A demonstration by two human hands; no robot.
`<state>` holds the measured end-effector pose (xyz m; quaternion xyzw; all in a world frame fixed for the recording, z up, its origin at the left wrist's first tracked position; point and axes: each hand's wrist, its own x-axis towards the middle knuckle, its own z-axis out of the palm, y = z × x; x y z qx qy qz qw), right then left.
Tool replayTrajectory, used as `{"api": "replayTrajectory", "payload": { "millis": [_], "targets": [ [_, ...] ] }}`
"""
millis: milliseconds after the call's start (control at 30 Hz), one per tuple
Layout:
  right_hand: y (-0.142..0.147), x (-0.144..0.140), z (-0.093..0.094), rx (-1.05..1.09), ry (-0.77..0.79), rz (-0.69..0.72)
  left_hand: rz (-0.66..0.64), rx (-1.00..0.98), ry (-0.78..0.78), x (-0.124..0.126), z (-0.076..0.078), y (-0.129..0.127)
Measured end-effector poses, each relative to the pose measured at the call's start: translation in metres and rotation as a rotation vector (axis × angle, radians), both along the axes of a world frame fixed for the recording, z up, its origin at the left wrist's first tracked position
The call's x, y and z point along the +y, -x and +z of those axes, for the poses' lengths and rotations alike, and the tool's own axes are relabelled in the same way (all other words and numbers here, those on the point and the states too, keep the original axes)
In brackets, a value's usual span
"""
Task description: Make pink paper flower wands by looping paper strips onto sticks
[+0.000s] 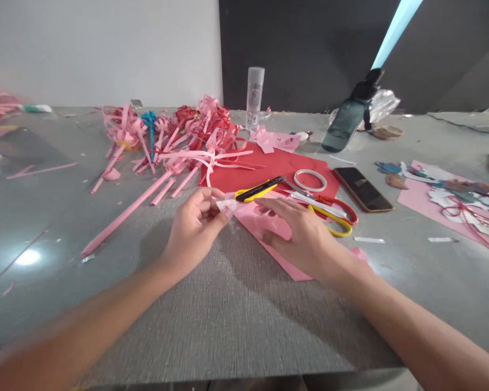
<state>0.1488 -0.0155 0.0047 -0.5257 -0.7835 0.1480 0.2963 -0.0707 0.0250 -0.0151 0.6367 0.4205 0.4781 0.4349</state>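
My left hand [198, 220] pinches a small piece of whitish-pink paper [227, 205] between thumb and fingers. To its right, my right hand [301, 233] hovers over or rests on a pink paper sheet [283, 260], fingers apart and slightly bent; I cannot make out anything in its grasp. A yellow and black utility knife [259, 189] lies just beyond both hands. Scissors with red and yellow handles [342, 225] are partly covered by my right hand. Beneath these things is a red paper sheet [269, 163], with a roll of white tape [310, 180] on it.
Pink and red paper-strip flowers on rolled stems [179, 130] are heaped at the back left. A clear capped bottle [254, 100] stands near the wall. On the right are a phone [362, 187], a tilted dark bottle-shaped lamp [344, 122] and pink paper with cut-outs [421, 201].
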Motion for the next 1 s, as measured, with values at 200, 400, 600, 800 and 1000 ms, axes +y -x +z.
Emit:
{"api": "replayTrajectory", "payload": {
  "millis": [200,400,600,800,1000],
  "targets": [
    [-0.023,-0.019,0.015,-0.38,0.117,0.069,0.07,-0.068,0.001,0.016,-0.01,0.007],
    [-0.029,-0.057,-0.012,-0.341,0.031,0.135,0.025,-0.077,-0.015,0.013,-0.008,0.007],
    [-0.059,-0.062,0.008,-0.222,-0.202,0.009,0.018,0.02,-0.039,0.005,0.001,0.005],
    [-0.086,0.025,0.074,-0.171,-0.593,-0.418,-0.036,0.074,-0.016,-0.004,0.003,0.002],
    [-0.08,0.186,0.06,-0.363,-0.356,-0.261,-0.031,0.082,0.019,-0.003,0.003,0.002]
  ]
}}
